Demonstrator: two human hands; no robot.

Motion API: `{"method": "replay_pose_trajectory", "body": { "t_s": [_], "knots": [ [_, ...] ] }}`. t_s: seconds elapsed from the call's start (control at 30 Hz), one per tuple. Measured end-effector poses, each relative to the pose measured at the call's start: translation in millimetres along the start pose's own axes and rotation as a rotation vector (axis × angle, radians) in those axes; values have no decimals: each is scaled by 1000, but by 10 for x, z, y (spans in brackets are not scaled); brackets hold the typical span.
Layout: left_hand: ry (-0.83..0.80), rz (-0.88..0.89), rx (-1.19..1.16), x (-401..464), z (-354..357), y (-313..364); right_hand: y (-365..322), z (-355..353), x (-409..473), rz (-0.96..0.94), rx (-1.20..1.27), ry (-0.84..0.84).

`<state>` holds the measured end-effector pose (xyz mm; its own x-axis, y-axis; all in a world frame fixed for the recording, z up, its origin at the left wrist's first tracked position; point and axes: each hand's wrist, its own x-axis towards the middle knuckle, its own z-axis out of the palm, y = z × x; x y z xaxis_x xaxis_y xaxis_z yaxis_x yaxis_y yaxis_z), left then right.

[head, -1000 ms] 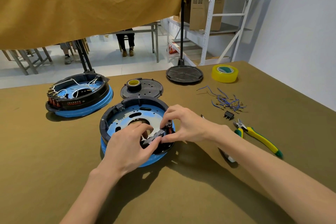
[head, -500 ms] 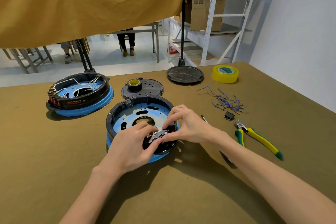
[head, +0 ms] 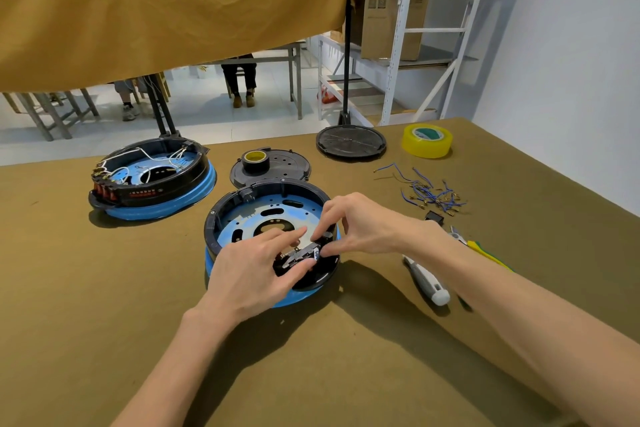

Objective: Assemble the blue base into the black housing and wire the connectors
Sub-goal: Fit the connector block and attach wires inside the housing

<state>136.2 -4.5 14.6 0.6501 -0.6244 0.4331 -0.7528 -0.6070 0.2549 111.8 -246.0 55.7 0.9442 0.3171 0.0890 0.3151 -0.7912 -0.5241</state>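
Head view, centre frame: both hands, left [head: 256, 274] & right [head: 360, 225], are pinching the bracket [head: 300, 255], its long axis running lower-left to upper-right, btwn them, at housing [head: 221, 215] near rim.

Single head-worn wide-angle view, angled forward and down across the worktop [head: 104, 340]; near the hands, room beyond visible.

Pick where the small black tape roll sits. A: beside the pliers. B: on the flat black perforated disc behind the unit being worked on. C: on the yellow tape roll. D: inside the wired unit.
B: the small black tape roll stands on the black perforated disc.
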Motion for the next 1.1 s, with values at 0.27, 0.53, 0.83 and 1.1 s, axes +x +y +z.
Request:
{"method": "replay_pose_trajectory", "body": {
  "t_s": [0.27,0.53,0.83,1.1],
  "knots": [
    [0,-19,23,27,18,3,66,-126,16,3,52,-33],
    [-11,-21,22,24,30,-5,91,-86,12,3,20,-36],
    [-15,-40,39,27,15,5,55,-71,61,-4,-88,-43],
    [-31,-53,19,32,10,20,-25,-208,96,63,47,-145]
  ]
}}
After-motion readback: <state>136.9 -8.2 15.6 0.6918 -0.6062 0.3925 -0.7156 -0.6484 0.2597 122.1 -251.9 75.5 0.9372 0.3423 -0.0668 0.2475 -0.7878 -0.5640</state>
